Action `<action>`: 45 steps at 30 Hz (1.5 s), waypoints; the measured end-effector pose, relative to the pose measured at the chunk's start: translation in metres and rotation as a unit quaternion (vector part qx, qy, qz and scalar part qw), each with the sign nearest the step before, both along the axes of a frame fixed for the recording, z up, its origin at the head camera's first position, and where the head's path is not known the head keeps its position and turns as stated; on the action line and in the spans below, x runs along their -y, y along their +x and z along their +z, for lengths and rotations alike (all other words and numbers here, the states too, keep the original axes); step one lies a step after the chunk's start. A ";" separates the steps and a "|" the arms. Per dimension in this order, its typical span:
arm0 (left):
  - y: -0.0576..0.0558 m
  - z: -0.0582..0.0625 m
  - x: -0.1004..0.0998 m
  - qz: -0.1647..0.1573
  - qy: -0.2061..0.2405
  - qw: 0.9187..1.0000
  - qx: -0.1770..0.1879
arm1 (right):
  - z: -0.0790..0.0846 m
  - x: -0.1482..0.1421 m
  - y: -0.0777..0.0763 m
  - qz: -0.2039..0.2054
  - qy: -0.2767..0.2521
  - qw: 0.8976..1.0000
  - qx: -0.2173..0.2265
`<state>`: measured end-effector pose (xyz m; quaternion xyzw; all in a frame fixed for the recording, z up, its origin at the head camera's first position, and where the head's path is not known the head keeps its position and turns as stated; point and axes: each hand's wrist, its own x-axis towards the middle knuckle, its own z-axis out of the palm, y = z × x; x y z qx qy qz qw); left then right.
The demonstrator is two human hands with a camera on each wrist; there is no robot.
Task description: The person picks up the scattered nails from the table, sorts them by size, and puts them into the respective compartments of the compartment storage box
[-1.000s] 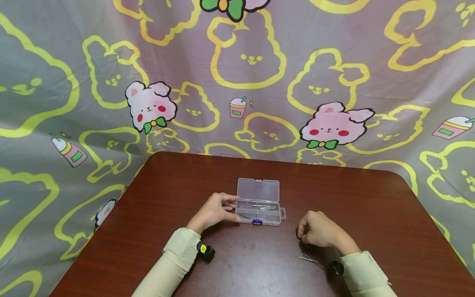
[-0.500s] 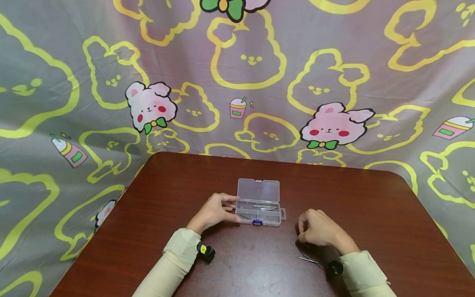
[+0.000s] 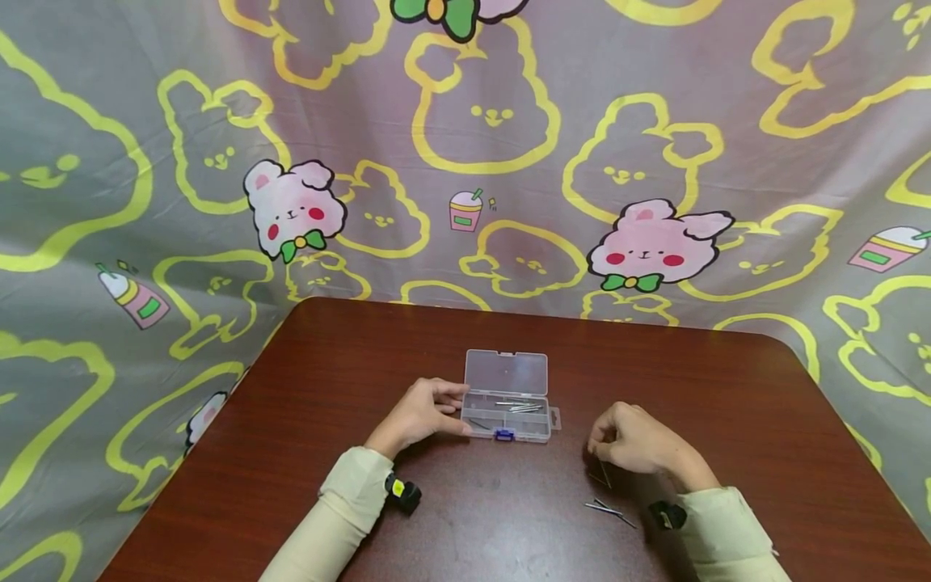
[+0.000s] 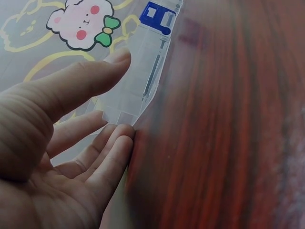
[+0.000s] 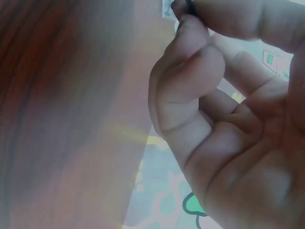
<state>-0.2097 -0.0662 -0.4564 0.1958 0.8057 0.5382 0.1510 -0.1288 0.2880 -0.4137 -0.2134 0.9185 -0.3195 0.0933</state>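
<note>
A clear plastic compartment box (image 3: 506, 373) stands on the table with its lid raised and a blue latch (image 3: 504, 435) in front. My left hand (image 3: 418, 416) holds its left end between thumb and fingers. Several silver nails (image 3: 524, 406) lie in the back compartment; a single nail (image 4: 153, 74) sits in the front left one, clearer in the left wrist view. Right of the box, my right hand (image 3: 640, 443) pinches a thin nail (image 3: 605, 475) that points down from the fingertips. Only a dark bit of it shows in the right wrist view.
A few loose nails (image 3: 609, 511) lie crossed on the dark red wooden table (image 3: 364, 347), below the right hand. A hanging tab (image 3: 556, 418) sticks out from the box's right side. Patterned cloth (image 3: 509, 194) hangs behind and beside the table.
The right hand has shifted slightly to the right and up from the table, and the pinched nail now shows beneath its fingertips. The left hand and the box have not moved.
</note>
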 end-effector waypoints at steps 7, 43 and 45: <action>0.000 0.000 0.000 0.000 0.000 1.000 0.001 | -0.001 0.003 -0.001 -0.035 -0.086 0.993 0.078; 0.001 0.002 0.000 0.001 -0.001 1.000 0.006 | -0.003 0.052 -0.027 -0.048 -0.218 0.970 0.100; 0.001 0.002 0.000 0.001 0.000 1.000 0.005 | -0.003 0.054 -0.028 -0.051 -0.215 0.971 0.096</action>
